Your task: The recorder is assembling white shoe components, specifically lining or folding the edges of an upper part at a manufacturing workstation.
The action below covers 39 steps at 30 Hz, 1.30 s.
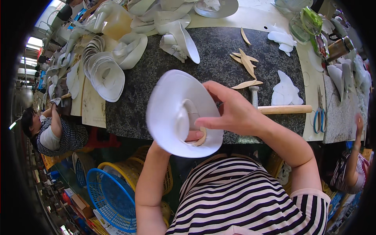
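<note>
In front of my chest is a white, oval, flared piece like a shoe upper, with an opening in its middle. My right hand grips its right side, thumb inside and fingers around the far edge. My left hand supports it from below and is mostly hidden behind it; a digit shows inside the opening, beside a tan curved strip. Just beyond my right wrist, a hammer with a wooden handle lies on the dark stone slab.
Tan leaf-shaped pieces and white cut pieces lie on the slab. Blue-handled scissors are at the right. Stacked white uppers stand left. Below are a blue basket and yellow baskets. A co-worker sits left, another person right.
</note>
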Each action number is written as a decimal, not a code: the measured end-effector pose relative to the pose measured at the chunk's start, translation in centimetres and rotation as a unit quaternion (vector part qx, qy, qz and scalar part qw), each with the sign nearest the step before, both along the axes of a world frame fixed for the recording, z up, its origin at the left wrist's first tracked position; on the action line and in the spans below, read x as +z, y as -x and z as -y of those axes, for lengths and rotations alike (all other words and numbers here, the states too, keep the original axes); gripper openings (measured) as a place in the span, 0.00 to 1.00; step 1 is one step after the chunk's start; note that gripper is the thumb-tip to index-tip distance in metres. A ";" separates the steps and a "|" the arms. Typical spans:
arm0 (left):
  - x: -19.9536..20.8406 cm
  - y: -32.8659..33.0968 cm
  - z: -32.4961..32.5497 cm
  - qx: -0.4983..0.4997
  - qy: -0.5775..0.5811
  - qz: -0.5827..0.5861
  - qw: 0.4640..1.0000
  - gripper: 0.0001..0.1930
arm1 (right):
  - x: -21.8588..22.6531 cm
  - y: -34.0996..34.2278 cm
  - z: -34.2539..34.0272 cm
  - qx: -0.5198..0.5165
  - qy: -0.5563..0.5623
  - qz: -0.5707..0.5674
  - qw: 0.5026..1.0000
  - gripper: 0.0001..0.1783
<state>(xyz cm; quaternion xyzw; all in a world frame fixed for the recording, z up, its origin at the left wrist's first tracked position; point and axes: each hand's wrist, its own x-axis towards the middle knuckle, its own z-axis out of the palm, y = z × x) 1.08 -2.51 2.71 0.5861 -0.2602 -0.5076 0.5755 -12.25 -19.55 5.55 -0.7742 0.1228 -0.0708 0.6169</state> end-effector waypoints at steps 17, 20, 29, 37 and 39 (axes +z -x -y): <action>-0.5 -0.8 0.0 -0.055 -0.138 0.101 0.984 0.12 | -4.9 0.3 2.4 0.034 -0.332 0.039 0.942 0.25; -0.6 -0.7 0.0 -0.079 -0.125 0.084 0.985 0.15 | -6.3 0.4 2.4 0.042 -0.337 0.073 0.938 0.24; 1.9 -1.0 0.2 -0.016 -0.042 0.200 0.979 0.12 | -7.3 0.8 1.6 0.019 -0.394 0.044 0.918 0.23; 1.6 0.2 0.5 0.078 -0.025 0.192 0.978 0.09 | -6.8 0.8 0.9 -0.002 -0.425 0.028 0.905 0.19; 1.0 -0.5 0.1 0.089 -0.015 0.094 0.991 0.10 | -6.8 0.8 1.1 -0.013 -0.440 0.012 0.898 0.19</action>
